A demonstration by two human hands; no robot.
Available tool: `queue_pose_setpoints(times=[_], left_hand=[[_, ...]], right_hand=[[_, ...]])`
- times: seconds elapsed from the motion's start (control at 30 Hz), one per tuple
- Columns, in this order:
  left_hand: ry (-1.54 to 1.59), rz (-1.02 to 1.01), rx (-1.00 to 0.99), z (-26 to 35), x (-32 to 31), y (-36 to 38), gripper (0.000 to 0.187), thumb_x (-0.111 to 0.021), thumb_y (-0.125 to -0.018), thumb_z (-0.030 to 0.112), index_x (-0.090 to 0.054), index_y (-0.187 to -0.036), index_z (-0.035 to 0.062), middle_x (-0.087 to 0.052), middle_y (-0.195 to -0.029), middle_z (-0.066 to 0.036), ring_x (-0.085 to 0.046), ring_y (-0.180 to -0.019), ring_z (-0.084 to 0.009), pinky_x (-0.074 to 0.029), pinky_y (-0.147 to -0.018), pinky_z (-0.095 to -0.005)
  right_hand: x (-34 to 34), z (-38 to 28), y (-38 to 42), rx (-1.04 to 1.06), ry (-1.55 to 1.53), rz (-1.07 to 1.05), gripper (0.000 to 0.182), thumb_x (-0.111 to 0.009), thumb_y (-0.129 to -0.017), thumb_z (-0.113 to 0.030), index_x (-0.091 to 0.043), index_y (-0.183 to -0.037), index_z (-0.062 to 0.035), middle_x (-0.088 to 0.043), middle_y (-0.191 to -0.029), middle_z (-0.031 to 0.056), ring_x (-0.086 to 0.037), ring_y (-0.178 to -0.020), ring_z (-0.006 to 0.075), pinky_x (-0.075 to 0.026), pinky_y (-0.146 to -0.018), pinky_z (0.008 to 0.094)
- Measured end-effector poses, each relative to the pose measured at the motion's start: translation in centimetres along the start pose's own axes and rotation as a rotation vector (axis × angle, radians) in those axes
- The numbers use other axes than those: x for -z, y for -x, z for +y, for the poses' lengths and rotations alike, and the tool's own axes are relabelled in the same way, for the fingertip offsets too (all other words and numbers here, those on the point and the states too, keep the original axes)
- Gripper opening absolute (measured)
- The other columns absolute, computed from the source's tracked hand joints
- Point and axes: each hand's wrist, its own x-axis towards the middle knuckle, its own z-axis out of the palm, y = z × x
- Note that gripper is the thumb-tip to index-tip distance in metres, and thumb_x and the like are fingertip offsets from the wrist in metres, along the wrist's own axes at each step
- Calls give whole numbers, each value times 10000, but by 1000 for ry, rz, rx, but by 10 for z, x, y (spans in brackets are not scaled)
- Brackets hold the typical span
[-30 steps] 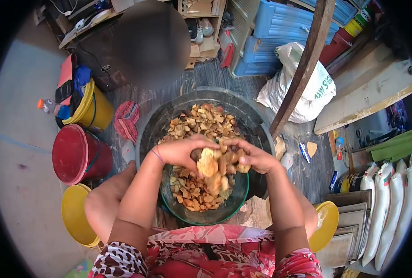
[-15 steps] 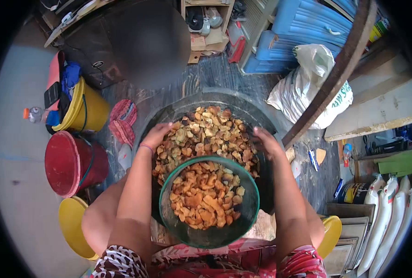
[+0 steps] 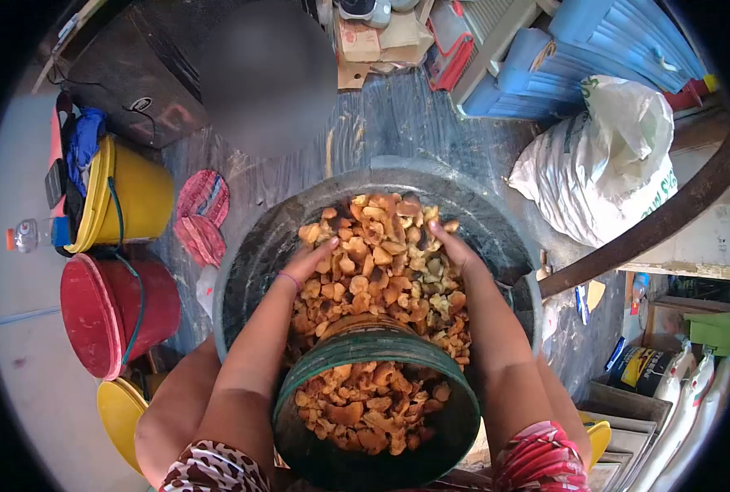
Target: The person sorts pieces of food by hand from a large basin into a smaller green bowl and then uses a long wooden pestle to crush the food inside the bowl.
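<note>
Golden-brown, irregular pieces [image 3: 361,283] fill the middle of a large dark tub [image 3: 246,238] in front of me. My left hand [image 3: 310,261] reaches into their left side, thumb stretched out and the other fingers partly buried. Opposite it, my right hand [image 3: 455,248] lies against the right side of the heap, its thumb extended and its other fingers hidden among the pieces. Between my forearms, close to my lap, a green-rimmed container [image 3: 377,351] tilts toward me with more of the same pieces inside.
To the left stand a yellow bucket [image 3: 139,197] and a red bucket [image 3: 123,307]. A white sack [image 3: 595,164] sits at the upper right, beside blue plastic drawers [image 3: 537,74]. A curved brown bar [image 3: 652,238] reaches the tub's right edge. Several filled white bags [image 3: 681,410] line the lower right.
Both hands have moved inward from the tub's sides, bringing the pieces closer together between them. The green-rimmed container is now more tilted, and the view has shifted.
</note>
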Motion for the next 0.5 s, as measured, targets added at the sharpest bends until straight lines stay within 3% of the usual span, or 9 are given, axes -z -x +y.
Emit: queue_pose_setpoints(times=[0.1, 0.13, 0.17, 0.23, 0.27, 0.37, 0.4, 0.43, 0.5], left_hand=[[-71, 153, -27, -10, -11, -12, 929, -622, -707, 587, -296, -1327, -24, -392, -1309, -195, -381, -1215, -278, -300, -1002, -364], [117, -96, -74, 4, -10, -6, 904, -650, -712, 533, -295, -1324, -29, -380, -1323, -187, -373, -1222, -270, -288, -1013, -364], [118, -97, -69, 7, -14, -2, 904, -650, -712, 533, -295, -1324, -29, -380, -1323, -187, -373, -1222, -270, -288, -1013, -364], [189, -159, 192, 12, -24, 0, 852, -663, -738, 454, -257, -1345, 16, -327, -1358, -143, -392, -1208, -259, -378, -957, -392], [209, -241, 104, 11, -26, -4, 735, -672, -754, 372, -337, -1309, 24, -409, -1301, -133, -431, -1174, -243, -405, -930, -392], [338, -288, -18, 12, -35, 0, 644, -682, -758, 297, -399, -1270, 27, -486, -1231, -116, -487, -1110, -229, -423, -904, -361], [236, -256, 14, 8, -33, -5, 624, -686, -756, 249, -405, -1265, 22, -518, -1196, -103, -524, -1055, -214, -424, -898, -342], [238, -257, 12, 3, -33, -7, 624, -686, -756, 249, -405, -1265, 22, -518, -1196, -103, -524, -1055, -214, -424, -898, -342], [291, -284, 49, 5, -39, 0, 646, -738, -695, 294, -471, -1208, 6, -543, -1147, -80, -518, -1042, -198, -434, -867, -335]], right_hand=[[-9, -10, 0, -3, -25, -110, 1110, -573, -608, -738, -193, -1392, -49, -57, -1446, 222, -21, -1344, 356, -90, -1057, 514], [-12, -3, -17, 6, -188, -249, 1135, -628, -583, -707, -177, -1395, -54, -12, -1454, 207, 40, -1346, 341, -52, -1060, 514], [-11, 8, -24, 1, -190, -250, 1135, -628, -583, -707, -177, -1395, -54, -12, -1454, 207, 40, -1346, 341, -52, -1060, 514], [-32, -10, 3, -1, -109, -254, 1125, -650, -588, -679, -178, -1395, -53, -45, -1453, 205, 15, -1347, 340, -49, -1058, 517], [-29, 16, -35, 80, -189, -313, 960, -691, -671, -534, -233, -1379, -75, -279, -1392, 136, -222, -1299, 271, -189, -1062, 421], [-33, 0, -18, 171, -122, -411, 918, -706, -675, -483, -263, -1363, -65, -343, -1359, 115, -253, -1288, 252, -201, -1060, 390], [-34, 3, -18, 150, -157, -369, 892, -712, -682, -439, -270, -1356, -55, -367, -1340, 114, -304, -1259, 245, -239, -1048, 374], [-34, 6, -15, 151, -154, -368, 892, -712, -682, -439, -270, -1356, -55, -367, -1340, 114, -304, -1259, 245, -239, -1048, 374], [-31, 9, -2, 193, -85, -340, 1061, -718, -614, -544, -198, -1378, -23, -234, -1400, 209, -154, -1325, 328, -132, -1072, 446]])
